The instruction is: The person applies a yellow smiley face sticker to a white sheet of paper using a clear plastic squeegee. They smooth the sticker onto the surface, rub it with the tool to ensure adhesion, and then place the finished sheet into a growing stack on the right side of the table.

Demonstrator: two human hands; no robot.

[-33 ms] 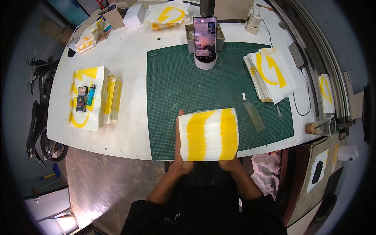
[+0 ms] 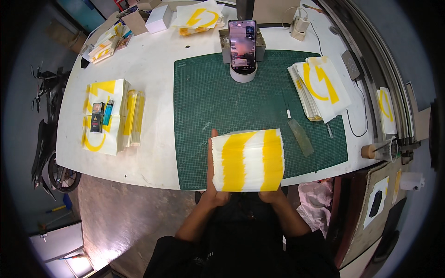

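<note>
A thick stack of white paper sheets (image 2: 252, 161) with two broad yellow bands along its edge side is held between both hands, over the near edge of the green cutting mat (image 2: 222, 102). My left hand (image 2: 212, 190) is closed on the stack's left side, with fingers running up along it. At the lower right corner my right hand (image 2: 271, 196) grips the stack; most of its fingers are hidden behind the paper. Right of the stack, a flat translucent strip (image 2: 301, 137) lies on the mat.
Similar yellow-printed stacks lie on the mat's right (image 2: 324, 83), at the table's left (image 2: 104, 139) under a lighter (image 2: 108, 113) and a small dark box (image 2: 97, 118), and at the back (image 2: 197, 18). A phone (image 2: 243, 46) stands upright. A plastic cup (image 2: 393, 149) is at the right edge.
The stack has shifted very slightly to the right in my hands' grip. Nothing else has visibly moved.
</note>
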